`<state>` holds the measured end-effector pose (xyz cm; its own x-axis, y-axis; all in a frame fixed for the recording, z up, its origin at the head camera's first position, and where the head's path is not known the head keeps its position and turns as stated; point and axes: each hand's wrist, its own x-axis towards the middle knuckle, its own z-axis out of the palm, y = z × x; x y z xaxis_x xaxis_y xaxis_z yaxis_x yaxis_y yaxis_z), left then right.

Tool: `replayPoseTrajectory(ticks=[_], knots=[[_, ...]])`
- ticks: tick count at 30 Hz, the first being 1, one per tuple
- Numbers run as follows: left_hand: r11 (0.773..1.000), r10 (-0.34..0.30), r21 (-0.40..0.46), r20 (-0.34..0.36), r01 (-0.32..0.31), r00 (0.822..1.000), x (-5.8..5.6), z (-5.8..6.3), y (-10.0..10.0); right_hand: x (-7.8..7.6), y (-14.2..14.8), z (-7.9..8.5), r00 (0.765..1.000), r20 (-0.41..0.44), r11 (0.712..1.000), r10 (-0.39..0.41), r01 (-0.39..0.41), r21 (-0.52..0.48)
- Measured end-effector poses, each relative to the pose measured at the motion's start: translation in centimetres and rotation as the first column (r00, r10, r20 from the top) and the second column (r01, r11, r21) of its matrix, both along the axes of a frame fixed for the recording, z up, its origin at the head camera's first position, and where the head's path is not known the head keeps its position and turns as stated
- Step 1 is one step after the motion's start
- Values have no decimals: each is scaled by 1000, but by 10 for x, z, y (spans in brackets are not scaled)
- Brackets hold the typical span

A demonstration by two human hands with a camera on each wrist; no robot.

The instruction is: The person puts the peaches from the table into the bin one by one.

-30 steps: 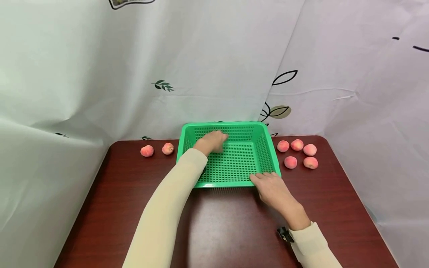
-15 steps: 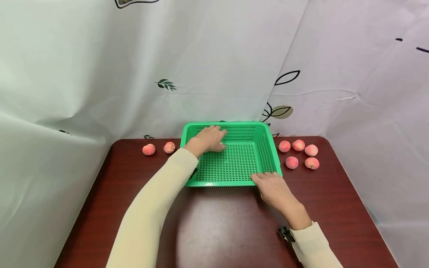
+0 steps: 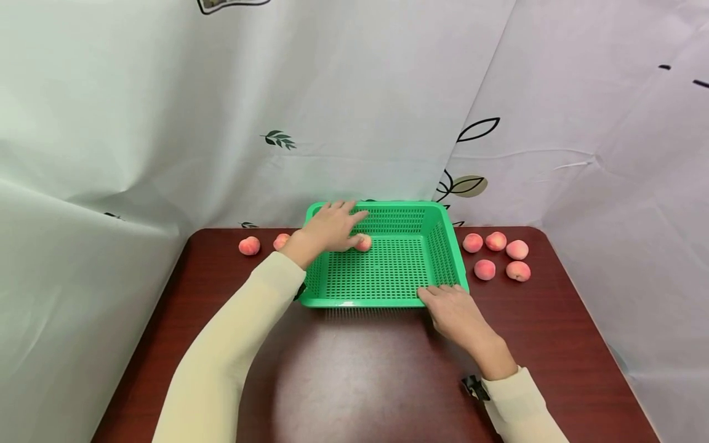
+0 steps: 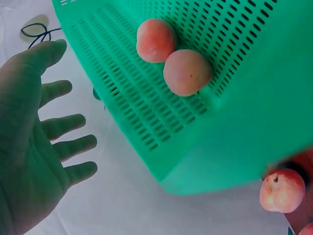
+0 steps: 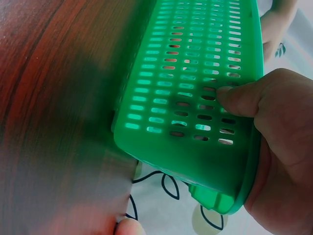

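The left hand [image 3: 331,227] is up over the back left corner of the green basket [image 3: 382,303]. Its fingers [image 4: 66,125] are spread wide, and it holds nothing. From the left wrist you can see a gap between the fingertips and the basket's rim.

The right hand [image 3: 451,311] grips the basket's rim at the front right corner. Its fingers go over the top, and its thumb [image 5: 239,100] lies on the outside of the wall.

The basket sits at the middle of the table's [image 3: 354,369] back edge. Inside it are two peaches [image 4: 171,58], side by side, near its back left corner. The head view shows just one of them, by the left thumb.

More peaches lie on the table. One peach [image 3: 249,246] is near the back left corner, and another peach [image 3: 281,240] is closer to the basket, partly hidden by the left arm. Five peaches [image 3: 484,269] sit in a bunch near the back right corner. A white cloth [image 3: 354,123] with leaf pictures hangs behind.
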<state>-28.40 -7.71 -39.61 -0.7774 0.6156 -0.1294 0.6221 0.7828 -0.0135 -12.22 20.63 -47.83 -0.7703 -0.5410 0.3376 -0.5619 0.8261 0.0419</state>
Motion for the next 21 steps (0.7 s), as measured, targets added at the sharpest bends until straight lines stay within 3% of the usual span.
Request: replayPoseTrajectory(ticks=[3,9,21], knots=[[1000,7,21,-36,-6,999,3,3,-10,0,0,0,1000,4,1000,-1,1,-1],[993,79,96,-39,-75,996,8,9,-37,1,0,-1,1000,0,1000,2,-2,-8],[954,212,215,7,-208,977,10,-3,-84,1,1,-2,1000,-11,1000,2,-2,-13]])
